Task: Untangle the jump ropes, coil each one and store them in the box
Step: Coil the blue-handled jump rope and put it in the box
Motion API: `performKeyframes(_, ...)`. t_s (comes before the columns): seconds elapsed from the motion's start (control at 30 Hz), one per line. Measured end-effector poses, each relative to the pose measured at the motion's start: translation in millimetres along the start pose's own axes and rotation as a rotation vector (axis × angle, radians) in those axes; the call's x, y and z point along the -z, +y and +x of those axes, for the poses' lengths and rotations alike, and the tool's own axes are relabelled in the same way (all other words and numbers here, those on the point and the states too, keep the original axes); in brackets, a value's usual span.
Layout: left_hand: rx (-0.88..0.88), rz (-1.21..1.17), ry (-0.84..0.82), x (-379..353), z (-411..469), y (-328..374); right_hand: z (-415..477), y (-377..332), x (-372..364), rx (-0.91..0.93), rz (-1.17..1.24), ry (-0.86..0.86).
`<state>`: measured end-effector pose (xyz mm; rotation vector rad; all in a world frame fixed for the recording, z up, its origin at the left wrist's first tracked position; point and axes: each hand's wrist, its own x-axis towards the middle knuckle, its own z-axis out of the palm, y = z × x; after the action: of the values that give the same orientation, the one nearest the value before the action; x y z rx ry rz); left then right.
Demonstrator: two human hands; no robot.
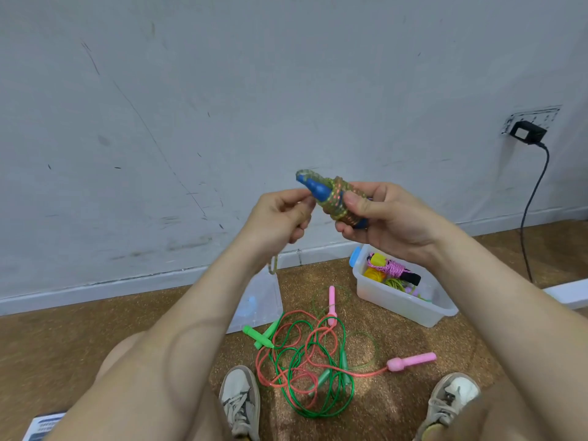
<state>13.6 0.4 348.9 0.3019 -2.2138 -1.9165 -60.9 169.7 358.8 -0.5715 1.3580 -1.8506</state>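
Observation:
My right hand (378,218) grips the blue handles (318,190) of a jump rope, with its green-speckled cord (337,198) wound round them. My left hand (283,218) pinches the loose end of that cord, and a short loop hangs below it. On the floor lies a tangle of a green rope (318,405) and a pink-orange rope (299,316), with green handles (261,337) and pink handles (413,361) at its edges. The clear plastic box (394,300) stands at the right and holds several coiled ropes.
The box's clear lid (261,300) leans near the wall, left of the box. My shoes (240,399) sit on the cork-coloured floor on both sides of the tangle. A black plug (526,132) and cable hang on the wall at the right. A printed sheet (43,424) lies bottom left.

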Motion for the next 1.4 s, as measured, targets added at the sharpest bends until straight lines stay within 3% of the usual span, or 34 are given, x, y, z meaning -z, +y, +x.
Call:
performKeyframes(0.17,-0.099,0.455,0.051,-23,-4,-12,7,10,-6,-0.072,0.027,0.186)
performKeyframes(0.33,-0.093,0.820,0.047,-15,-3,-5,10,12,-8,-0.021,0.037,0.366)
performKeyframes(0.43,-0.124,0.952,-0.025,-18,-8,-4,12,19,-11,0.048,-0.119,0.403)
performKeyframes(0.5,-0.237,1.133,-0.038,-21,-14,-6,15,24,-13,0.091,-0.221,0.460)
performKeyframes(0.63,-0.522,1.334,0.043,-16,-18,2,20,26,-5,0.172,-0.793,0.579)
performKeyframes(0.73,-0.568,1.149,0.043,-8,-16,8,17,24,-1,0.197,-0.904,0.496)
performKeyframes(0.8,-0.486,0.942,0.057,-2,-17,9,15,22,-3,0.214,-1.026,0.420)
performKeyframes(0.93,-0.275,0.742,0.143,-7,-16,8,13,20,-5,0.213,-1.048,0.348)
performKeyframes(1.23,-0.060,0.201,0.063,-12,-18,19,15,37,-5,0.217,-1.317,0.175)
performKeyframes(1.4,-0.048,0.199,-0.009,-2,-14,23,17,45,-8,0.267,-1.347,0.114)
